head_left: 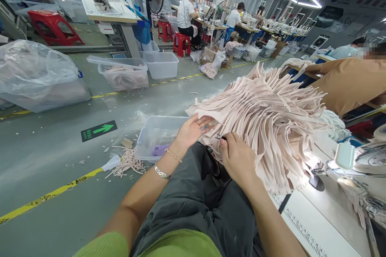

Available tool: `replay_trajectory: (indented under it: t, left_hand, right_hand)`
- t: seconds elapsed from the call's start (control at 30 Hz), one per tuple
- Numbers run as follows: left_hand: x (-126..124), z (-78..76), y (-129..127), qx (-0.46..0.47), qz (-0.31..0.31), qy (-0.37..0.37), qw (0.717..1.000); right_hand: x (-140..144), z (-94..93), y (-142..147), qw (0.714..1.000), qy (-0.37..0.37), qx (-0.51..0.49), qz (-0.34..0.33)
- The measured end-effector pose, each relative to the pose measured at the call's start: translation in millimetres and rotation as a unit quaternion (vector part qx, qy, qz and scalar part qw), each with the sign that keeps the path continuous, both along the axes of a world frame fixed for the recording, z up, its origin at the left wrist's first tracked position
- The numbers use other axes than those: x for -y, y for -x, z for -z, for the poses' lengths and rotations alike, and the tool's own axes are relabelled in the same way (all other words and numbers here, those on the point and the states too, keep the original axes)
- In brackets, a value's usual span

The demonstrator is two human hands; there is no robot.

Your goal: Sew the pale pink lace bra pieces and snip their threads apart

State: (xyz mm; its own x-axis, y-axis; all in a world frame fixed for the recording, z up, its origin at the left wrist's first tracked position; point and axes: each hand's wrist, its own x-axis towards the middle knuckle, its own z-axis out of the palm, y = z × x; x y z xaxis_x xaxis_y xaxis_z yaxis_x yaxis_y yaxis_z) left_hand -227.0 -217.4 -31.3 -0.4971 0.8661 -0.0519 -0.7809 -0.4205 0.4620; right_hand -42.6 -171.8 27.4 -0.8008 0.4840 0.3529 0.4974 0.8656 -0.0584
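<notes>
A thick pile of pale pink fabric pieces [259, 116] with strap-like ends lies in front of me, hanging toward my lap. My left hand [191, 130] is at the pile's near left edge, palm up. Its fingers are stretched out and touch the fabric edges. My right hand [238, 156] is closed beside the same edge, right of the left hand. From between its thumb and fingers pokes the small metal tip of thread snips [219, 138]; the rest is mostly hidden by the hand.
A clear plastic bin [143, 144] stands on the floor left of my legs, next to fabric scraps [128, 162]. To the right are a sewing machine [358, 160] and a ruler-marked board [313, 225]. A person in brown [350, 82] sits at the right.
</notes>
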Motion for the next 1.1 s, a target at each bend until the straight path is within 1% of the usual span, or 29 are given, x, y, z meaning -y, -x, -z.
replay_trajectory:
  t: [0.03,0.07,0.13,0.17,0.23,0.3,0.33,0.4,0.47,0.6,0.7,0.8,0.87,1.0,1.1]
  left_hand:
    - [1.2,-1.4,1.9,-0.013,-0.017,-0.02,1.0]
    - [1.9,0.2,3.8,-0.024,-0.044,-0.024,0.998]
    - [1.1,12.3,5.3,-0.033,-0.087,0.017,0.996]
    - [-0.5,22.2,3.5,-0.031,-0.086,0.061,0.994]
    - [-5.3,45.3,-6.0,-0.025,-0.042,0.125,0.991]
    - [-11.0,66.1,-20.0,-0.025,0.033,0.157,0.987]
    - [-13.6,73.6,-26.5,-0.026,0.068,0.163,0.984]
    - [-17.1,81.0,-34.7,-0.028,0.111,0.163,0.98]
    - [-17.7,79.9,-34.6,-0.031,0.112,0.149,0.982]
    - [-12.5,67.5,-22.6,-0.048,0.093,0.115,0.988]
    - [-8.0,62.5,-20.6,-0.069,0.123,0.107,0.984]
    - [-5.9,64.9,-26.3,-0.094,0.172,0.109,0.975]
    - [-5.6,68.6,-30.0,-0.105,0.191,0.109,0.97]
    - [-4.9,74.6,-32.9,-0.107,0.186,0.108,0.971]
    - [-5.1,74.9,-36.0,-0.096,0.197,0.103,0.97]
  right_hand:
    - [0.5,-1.9,5.5,1.0,0.009,-0.002,0.002]
    - [0.4,-3.1,9.4,1.0,0.02,-0.011,0.006]
    - [-1.0,-2.9,12.3,0.999,0.039,-0.031,0.015]
    - [-2.1,-1.8,11.8,0.998,0.044,-0.04,0.019]
    - [-4.4,1.7,8.4,0.997,0.051,-0.048,0.024]
    - [-5.8,5.4,4.0,0.997,0.058,-0.047,0.021]
    - [-6.1,6.9,1.8,0.997,0.061,-0.045,0.018]
    - [-6.6,9.3,-2.5,0.997,0.064,-0.041,0.016]
    - [-7.2,11.1,-6.6,0.997,0.064,-0.042,0.019]
    - [-9.4,15.4,-12.6,0.996,0.074,-0.047,0.023]
    - [-9.7,19.5,-13.5,0.995,0.084,-0.042,0.026]
    - [-9.2,22.4,-13.3,0.994,0.094,-0.038,0.029]
    - [-9.5,23.2,-14.2,0.994,0.096,-0.039,0.027]
    - [-11.9,23.2,-18.6,0.993,0.102,-0.046,0.029]
    - [-13.5,23.7,-21.5,0.993,0.104,-0.053,0.031]
